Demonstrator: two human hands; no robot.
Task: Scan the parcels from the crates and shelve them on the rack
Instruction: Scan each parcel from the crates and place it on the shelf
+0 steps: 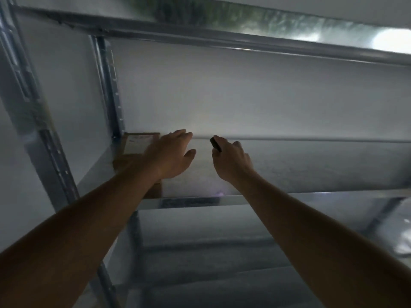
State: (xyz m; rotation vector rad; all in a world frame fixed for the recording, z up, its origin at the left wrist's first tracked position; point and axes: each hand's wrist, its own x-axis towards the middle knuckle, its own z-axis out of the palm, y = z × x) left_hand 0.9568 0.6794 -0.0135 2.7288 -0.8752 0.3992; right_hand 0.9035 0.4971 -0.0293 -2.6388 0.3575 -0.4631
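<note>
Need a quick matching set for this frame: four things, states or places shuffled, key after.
Column 1
1. left hand
2. right hand
3. cardboard parcel
4. dark scanner

Column 2
A. lies at the left end of the shelf, by the rack post
B. gripped in curled fingers, its tip pointing at the back wall
C. open, fingers straight, reaching over the parcel's right side
D. curled round a small dark device above the shelf

Pairs: 1-C, 2-D, 3-A, 4-B
</note>
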